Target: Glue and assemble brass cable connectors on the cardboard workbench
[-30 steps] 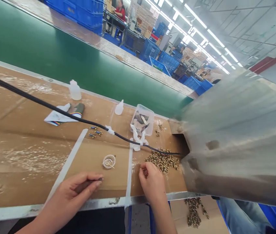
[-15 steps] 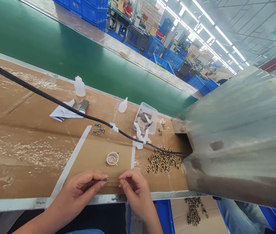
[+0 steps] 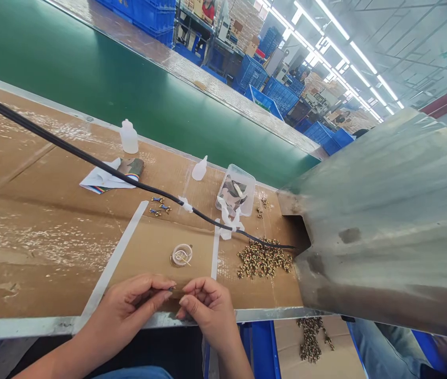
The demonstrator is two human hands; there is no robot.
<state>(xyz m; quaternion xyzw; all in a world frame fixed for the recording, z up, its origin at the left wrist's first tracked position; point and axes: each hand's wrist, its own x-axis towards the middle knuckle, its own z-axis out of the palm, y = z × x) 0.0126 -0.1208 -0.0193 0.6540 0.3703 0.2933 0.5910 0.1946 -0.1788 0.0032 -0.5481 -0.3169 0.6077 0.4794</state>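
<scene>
My left hand [image 3: 132,305] is closed in a pinch near the table's front edge. A tiny dark piece [image 3: 171,288] sticks out between its thumb and forefinger, too small to name. Close beside it on the right, my right hand [image 3: 207,308] has thumb and fingers pressed together. Whatever those fingers hold is hidden. Just beyond both hands stands a small clear round cup [image 3: 176,258] with a thin pale stick in it. To the right lies a heap of small gold-and-dark parts [image 3: 262,259]. Several similar parts with blue on them [image 3: 160,207] lie behind the left tape strip.
A black cable [image 3: 89,158] crosses above the cardboard-covered table to a large metal housing [image 3: 381,226] at right. Behind stand two white squeeze bottles [image 3: 129,138], a folded cloth [image 3: 107,176] and a clear plastic box [image 3: 236,189]. A green conveyor belt [image 3: 128,84] runs beyond.
My right hand has moved left, nearer my left hand, and its fingers have curled in more. My left hand stays almost in place with its tiny piece.
</scene>
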